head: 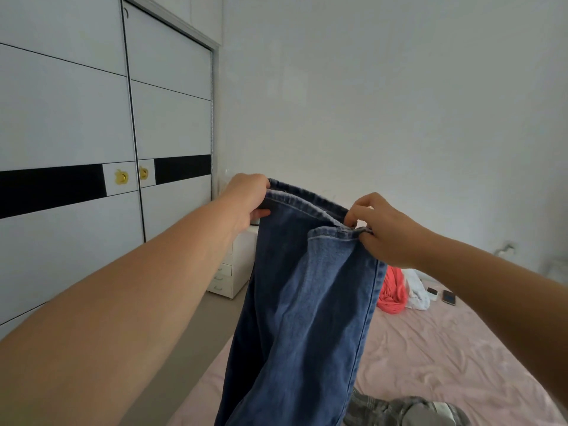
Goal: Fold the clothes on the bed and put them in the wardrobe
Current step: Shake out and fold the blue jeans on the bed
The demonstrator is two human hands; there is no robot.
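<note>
Both hands (246, 198) (384, 232) grip jeans (307, 302) by the waistband; label seemingly hidden

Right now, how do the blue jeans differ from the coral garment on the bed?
The blue jeans hang in the air, stretched between the left hand and the right hand; the coral garment lies on the pink bed, untouched. The jeans are spread out lengthwise, the coral garment is a crumpled heap. The jeans look much larger in view. Neither is folded yet.
</note>
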